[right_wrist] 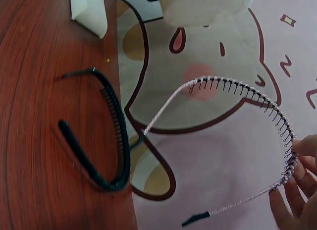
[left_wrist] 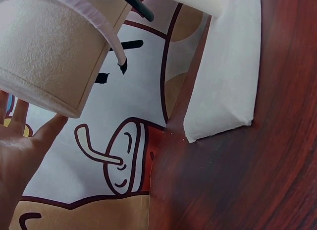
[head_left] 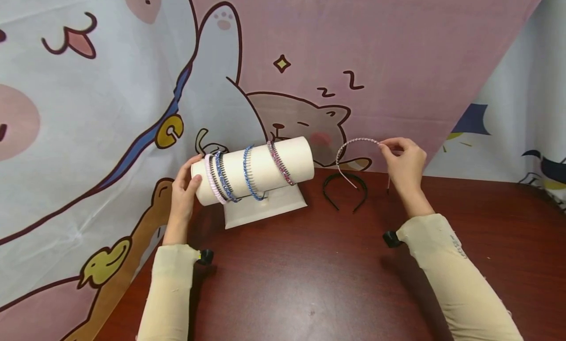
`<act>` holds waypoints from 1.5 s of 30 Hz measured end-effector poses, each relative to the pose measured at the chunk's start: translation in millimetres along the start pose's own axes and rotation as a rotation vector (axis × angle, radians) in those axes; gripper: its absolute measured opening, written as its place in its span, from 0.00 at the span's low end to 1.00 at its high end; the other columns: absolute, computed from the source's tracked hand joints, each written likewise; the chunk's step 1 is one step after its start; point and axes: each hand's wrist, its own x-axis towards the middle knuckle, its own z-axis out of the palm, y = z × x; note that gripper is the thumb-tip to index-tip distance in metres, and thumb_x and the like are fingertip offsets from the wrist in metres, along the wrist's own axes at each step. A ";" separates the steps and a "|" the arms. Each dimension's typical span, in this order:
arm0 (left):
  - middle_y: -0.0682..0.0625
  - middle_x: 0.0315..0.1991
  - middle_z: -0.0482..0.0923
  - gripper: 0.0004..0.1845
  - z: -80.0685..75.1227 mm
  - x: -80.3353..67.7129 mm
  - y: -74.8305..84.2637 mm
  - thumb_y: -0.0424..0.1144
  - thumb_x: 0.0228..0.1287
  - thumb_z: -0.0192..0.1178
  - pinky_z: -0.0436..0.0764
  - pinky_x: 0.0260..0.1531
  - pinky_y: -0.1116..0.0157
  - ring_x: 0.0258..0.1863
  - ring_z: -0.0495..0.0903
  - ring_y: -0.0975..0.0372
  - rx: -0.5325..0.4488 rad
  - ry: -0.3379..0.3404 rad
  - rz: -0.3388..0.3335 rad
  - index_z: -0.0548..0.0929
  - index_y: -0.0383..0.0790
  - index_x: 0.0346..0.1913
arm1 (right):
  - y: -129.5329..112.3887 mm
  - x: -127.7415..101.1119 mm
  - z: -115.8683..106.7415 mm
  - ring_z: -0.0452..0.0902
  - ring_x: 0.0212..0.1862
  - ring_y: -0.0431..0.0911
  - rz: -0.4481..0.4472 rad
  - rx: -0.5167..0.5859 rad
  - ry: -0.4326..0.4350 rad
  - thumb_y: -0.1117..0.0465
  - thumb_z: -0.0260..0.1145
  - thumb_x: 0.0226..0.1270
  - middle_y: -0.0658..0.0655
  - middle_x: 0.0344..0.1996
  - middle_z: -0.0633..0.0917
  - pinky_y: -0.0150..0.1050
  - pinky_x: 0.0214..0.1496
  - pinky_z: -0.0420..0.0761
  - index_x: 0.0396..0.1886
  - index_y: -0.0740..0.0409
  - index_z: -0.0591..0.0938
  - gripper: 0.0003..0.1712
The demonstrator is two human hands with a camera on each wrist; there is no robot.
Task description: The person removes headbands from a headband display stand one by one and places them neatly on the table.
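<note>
A cream padded roll (head_left: 264,165) on a flat base (head_left: 269,211) forms a headband stand on the table. Its left end is in the grip of my left hand (head_left: 181,186), thumb in front; the left wrist view shows fingers against the end's edge. Round the roll sit a pale pink headband (head_left: 212,181), a dark blue one (head_left: 224,179), a lighter blue one (head_left: 247,171) and a sparkly pink-red one (head_left: 279,162). My right hand (head_left: 406,164) pinches a thin pale pink toothed headband (right_wrist: 233,82) near its top, raised with its tips downward. Behind it lies a black toothed headband (right_wrist: 119,128).
The dark red-brown wooden table (head_left: 300,282) reaches back to a cartoon-printed cloth (head_left: 389,51) hanging close behind the stand. More of this cloth runs along the left side. A small black device (head_left: 391,239) is strapped at my right wrist, another (head_left: 206,257) at my left.
</note>
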 end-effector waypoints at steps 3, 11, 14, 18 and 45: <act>0.51 0.67 0.75 0.27 0.2 -0.3 1.8 0.36 0.67 0.55 0.66 0.63 0.71 0.66 0.69 0.63 -0.006 -0.002 -0.008 0.72 0.35 0.68 | 6.2 1.8 -5.4 0.65 0.28 0.16 0.003 -0.033 -0.002 0.59 0.69 0.66 0.63 0.36 0.89 0.18 0.32 0.65 0.37 0.61 0.90 0.10; 0.43 0.66 0.74 0.27 10.3 -5.4 29.2 0.36 0.67 0.55 0.69 0.59 0.72 0.62 0.71 0.65 -0.018 -0.013 -0.016 0.70 0.29 0.68 | 28.3 7.4 -17.9 0.65 0.22 0.17 0.033 -0.065 -0.047 0.56 0.70 0.65 0.50 0.25 0.89 0.18 0.26 0.65 0.38 0.60 0.90 0.11; 0.38 0.68 0.70 0.28 10.4 -5.0 28.9 0.36 0.68 0.55 0.68 0.60 0.72 0.63 0.70 0.65 -0.018 -0.017 -0.015 0.70 0.29 0.68 | 40.7 9.5 -21.3 0.65 0.20 0.19 0.060 -0.076 -0.067 0.56 0.70 0.65 0.38 0.20 0.83 0.20 0.25 0.65 0.38 0.60 0.90 0.11; 0.38 0.69 0.69 0.27 10.0 -4.9 28.2 0.36 0.68 0.55 0.69 0.60 0.72 0.63 0.70 0.65 -0.017 -0.018 -0.019 0.70 0.30 0.68 | 57.3 11.7 -25.1 0.65 0.25 0.23 0.101 -0.127 -0.101 0.55 0.69 0.66 0.56 0.29 0.88 0.26 0.31 0.65 0.40 0.61 0.89 0.13; 0.57 0.64 0.77 0.26 1.7 0.6 3.1 0.36 0.67 0.55 0.70 0.58 0.72 0.63 0.72 0.64 0.002 0.001 -0.012 0.74 0.39 0.68 | 154.3 28.9 -44.2 0.68 0.24 0.35 0.297 -0.274 -0.461 0.52 0.60 0.73 0.31 0.15 0.73 0.32 0.27 0.69 0.47 0.72 0.84 0.24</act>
